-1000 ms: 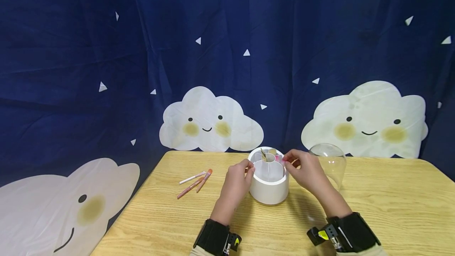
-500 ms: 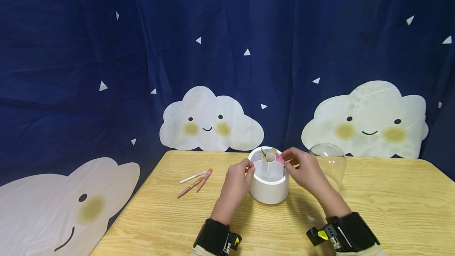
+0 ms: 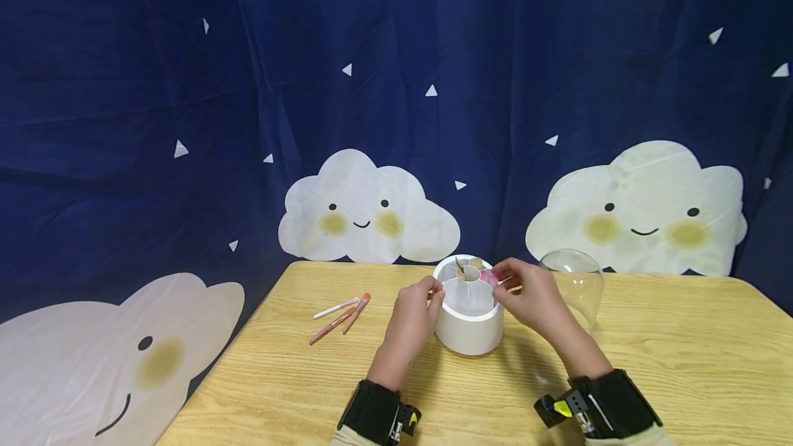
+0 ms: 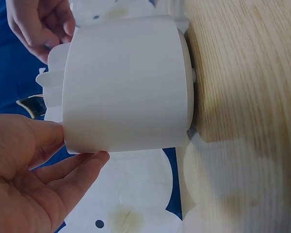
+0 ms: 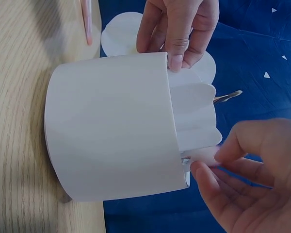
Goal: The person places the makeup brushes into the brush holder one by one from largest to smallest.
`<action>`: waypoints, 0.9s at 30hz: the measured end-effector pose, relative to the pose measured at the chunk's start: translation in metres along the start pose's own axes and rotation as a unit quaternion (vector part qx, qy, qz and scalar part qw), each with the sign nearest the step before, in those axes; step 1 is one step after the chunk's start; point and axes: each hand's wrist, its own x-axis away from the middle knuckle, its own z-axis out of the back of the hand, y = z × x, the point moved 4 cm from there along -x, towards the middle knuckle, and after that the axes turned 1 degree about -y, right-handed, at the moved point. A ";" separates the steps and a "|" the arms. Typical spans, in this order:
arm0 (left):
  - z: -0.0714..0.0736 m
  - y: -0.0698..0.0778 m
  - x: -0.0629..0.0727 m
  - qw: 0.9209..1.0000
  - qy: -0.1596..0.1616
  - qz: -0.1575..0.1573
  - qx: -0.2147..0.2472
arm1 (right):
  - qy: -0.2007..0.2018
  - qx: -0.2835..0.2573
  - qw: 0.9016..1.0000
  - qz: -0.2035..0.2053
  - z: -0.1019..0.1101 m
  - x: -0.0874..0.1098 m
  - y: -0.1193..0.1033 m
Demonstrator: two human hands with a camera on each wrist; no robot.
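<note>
Left grip (image 3: 414,308) pinched the organiser (image 3: 469,337); whether right grip (image 3: 535,294) held the pink item (image 3: 492,279) was unclear; stowing seemed underway, next needing gentle seating.

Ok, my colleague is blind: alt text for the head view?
A person's left hand grips a round white divided organizer on a wooden table, right hand at its rim. Makeup brushes lie left; a clear dome stands right.
</note>
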 end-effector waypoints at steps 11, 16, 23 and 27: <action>-0.001 0.000 -0.001 1.000 -0.002 0.002 -0.002 | 0.020 0.038 0.999 0.004 0.001 -0.001 0.001; -0.001 0.000 -0.001 1.000 -0.002 0.000 -0.006 | 0.046 0.037 0.998 0.008 0.003 -0.001 0.000; 0.000 0.000 0.000 1.000 -0.003 0.004 -0.004 | 0.050 0.012 0.999 0.013 0.002 -0.002 0.000; -0.001 -0.001 -0.001 1.000 -0.004 0.006 -0.003 | 0.054 -0.001 0.998 0.021 0.001 -0.002 0.002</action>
